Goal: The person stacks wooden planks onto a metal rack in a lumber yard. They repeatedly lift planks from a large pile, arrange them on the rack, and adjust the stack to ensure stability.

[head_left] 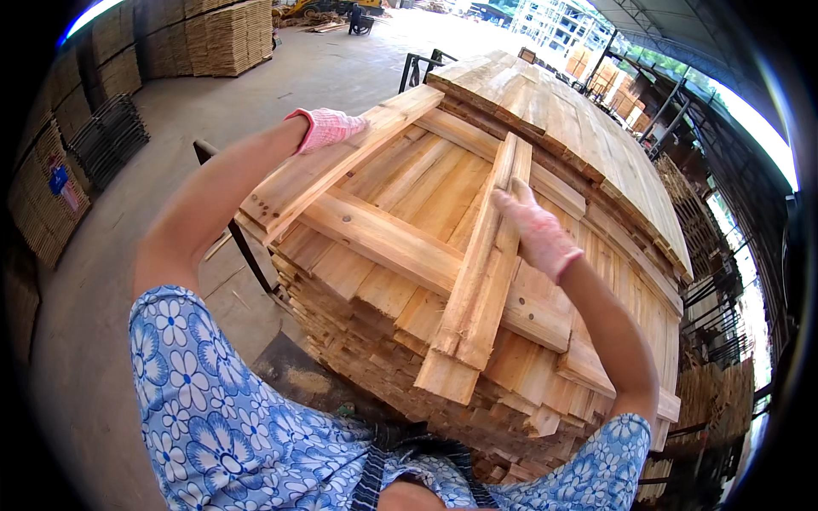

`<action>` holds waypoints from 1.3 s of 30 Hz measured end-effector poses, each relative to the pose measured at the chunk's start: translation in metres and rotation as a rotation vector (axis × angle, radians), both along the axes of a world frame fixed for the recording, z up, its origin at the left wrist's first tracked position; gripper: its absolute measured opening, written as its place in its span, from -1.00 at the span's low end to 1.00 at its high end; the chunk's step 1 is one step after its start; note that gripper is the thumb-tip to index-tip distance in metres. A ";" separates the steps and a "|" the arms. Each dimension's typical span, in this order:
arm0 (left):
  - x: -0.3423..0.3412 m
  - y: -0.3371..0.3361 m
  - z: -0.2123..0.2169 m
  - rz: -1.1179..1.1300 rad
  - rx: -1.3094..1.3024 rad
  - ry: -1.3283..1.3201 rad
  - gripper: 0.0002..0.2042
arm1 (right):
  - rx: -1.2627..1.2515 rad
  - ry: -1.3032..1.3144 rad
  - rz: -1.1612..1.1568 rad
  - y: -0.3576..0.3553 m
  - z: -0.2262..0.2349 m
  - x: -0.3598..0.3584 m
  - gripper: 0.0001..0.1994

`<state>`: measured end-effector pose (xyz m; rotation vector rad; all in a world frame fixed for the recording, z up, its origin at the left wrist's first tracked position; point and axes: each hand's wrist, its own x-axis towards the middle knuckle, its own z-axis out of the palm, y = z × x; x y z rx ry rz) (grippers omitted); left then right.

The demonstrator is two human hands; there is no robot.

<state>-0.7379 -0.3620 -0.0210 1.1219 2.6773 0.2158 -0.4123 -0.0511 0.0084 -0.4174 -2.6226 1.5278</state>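
Left hand (328, 128) fingers grip the plank (341, 166) on the stack (409, 358); right hand (537, 232) fingers clasp two slats (481, 272) mid-stack; keep ends aligned and supported.

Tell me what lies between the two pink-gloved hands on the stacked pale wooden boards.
In the head view, between the left hand and the right hand lie flat pale planks of the stack's top layer, crossed by one wooden batten.

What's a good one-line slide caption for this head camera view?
Gloved left hand and right hand rest on wooden slats atop a tall lumber stack.
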 end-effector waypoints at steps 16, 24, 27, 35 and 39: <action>0.051 0.048 0.011 0.129 -0.010 0.139 -0.66 | 0.042 0.035 0.083 -0.107 -0.013 -0.147 -0.43; 0.032 0.080 0.055 -0.087 0.202 0.652 -0.38 | 0.965 0.274 0.364 -0.065 0.057 0.030 -0.57; 0.143 0.215 0.081 -0.398 0.503 0.139 -0.51 | 1.161 0.206 0.181 -0.048 0.064 0.141 -0.52; 0.294 0.389 -0.016 -1.151 0.583 -0.633 -0.50 | 0.956 0.779 -0.953 -0.034 -0.116 0.258 -0.59; 0.419 0.390 -0.011 -1.599 0.373 -0.217 -0.53 | 0.445 0.322 -1.518 -0.055 -0.309 0.364 -0.54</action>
